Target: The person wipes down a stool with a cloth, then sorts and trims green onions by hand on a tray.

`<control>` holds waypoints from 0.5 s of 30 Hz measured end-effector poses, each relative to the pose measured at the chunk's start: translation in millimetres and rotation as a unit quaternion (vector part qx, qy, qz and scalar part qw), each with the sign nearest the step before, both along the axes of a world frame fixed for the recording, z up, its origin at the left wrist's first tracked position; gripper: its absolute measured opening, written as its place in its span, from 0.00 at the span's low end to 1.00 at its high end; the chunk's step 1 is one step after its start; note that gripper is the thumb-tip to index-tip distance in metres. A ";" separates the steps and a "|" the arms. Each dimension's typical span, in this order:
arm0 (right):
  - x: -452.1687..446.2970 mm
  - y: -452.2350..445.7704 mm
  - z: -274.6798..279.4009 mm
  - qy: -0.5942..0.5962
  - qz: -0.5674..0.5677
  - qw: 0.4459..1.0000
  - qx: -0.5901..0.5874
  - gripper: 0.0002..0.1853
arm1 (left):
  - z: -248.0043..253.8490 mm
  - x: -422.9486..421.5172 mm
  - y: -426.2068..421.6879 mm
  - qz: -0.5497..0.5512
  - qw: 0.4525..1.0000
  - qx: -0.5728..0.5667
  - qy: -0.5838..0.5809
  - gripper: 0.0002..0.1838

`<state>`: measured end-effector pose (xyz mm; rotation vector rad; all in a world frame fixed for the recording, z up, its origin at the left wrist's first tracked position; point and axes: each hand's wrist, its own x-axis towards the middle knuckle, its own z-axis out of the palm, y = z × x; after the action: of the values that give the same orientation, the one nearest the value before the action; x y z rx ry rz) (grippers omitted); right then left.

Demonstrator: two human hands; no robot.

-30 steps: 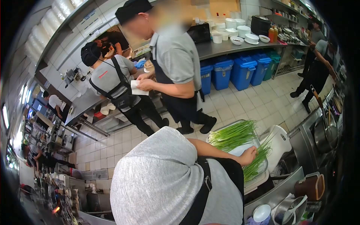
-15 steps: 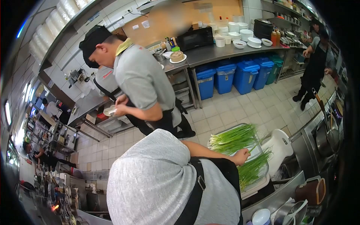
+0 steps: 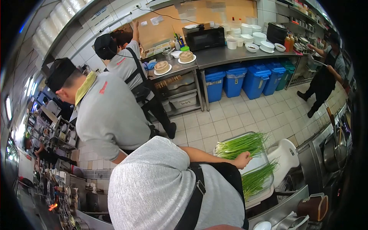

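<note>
My left hand (image 3: 242, 159) is closed, its fingers curled together over the middle of a clear-sided tray (image 3: 256, 163). What lies inside the fingers, if anything, is hidden. Just above the hand in the picture, a bunch of green onions (image 3: 245, 144) lies across the tray with its white ends to the left. A second bunch of green onions (image 3: 259, 182) is spread along the lower part, and bare white tray surface shows between the two. Only a strip of skin at the bottom edge may belong to my right arm; my right hand is out of frame.
A white plastic stool (image 3: 285, 155) stands beside the tray. Two co-workers in grey shirts are close on the left, another at far right. Blue bins (image 3: 256, 80) line up under a steel counter (image 3: 214, 57) holding a microwave (image 3: 204, 37) and stacked plates. Pans hang at the right.
My closed left hand has shifted slightly left over the tray. The nearer co-worker has moved left and down; the one behind now reaches up to the wall. The view has tilted a little.
</note>
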<state>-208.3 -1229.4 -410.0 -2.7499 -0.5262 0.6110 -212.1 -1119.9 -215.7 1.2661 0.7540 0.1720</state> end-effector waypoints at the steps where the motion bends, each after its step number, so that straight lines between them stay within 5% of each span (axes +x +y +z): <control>1: -0.1 1.5 1.3 -0.003 0.004 1.000 -0.006 0.12 | -0.1 -1.0 3.7 -0.001 1.000 0.004 0.003 0.10; 11: -2.7 21.6 2.0 -0.017 -0.006 0.999 -0.041 0.13 | -10.4 -15.2 37.4 0.009 0.999 0.049 -0.005 0.10; 15: 6.3 29.0 -8.6 0.059 -0.124 0.991 -0.008 0.16 | -21.8 -22.8 51.5 0.021 0.998 0.061 -0.008 0.09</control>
<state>-201.9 -1200.5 -418.5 -2.7123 -0.1509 0.7117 -235.0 -1068.3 -237.6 1.3637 0.7659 0.2658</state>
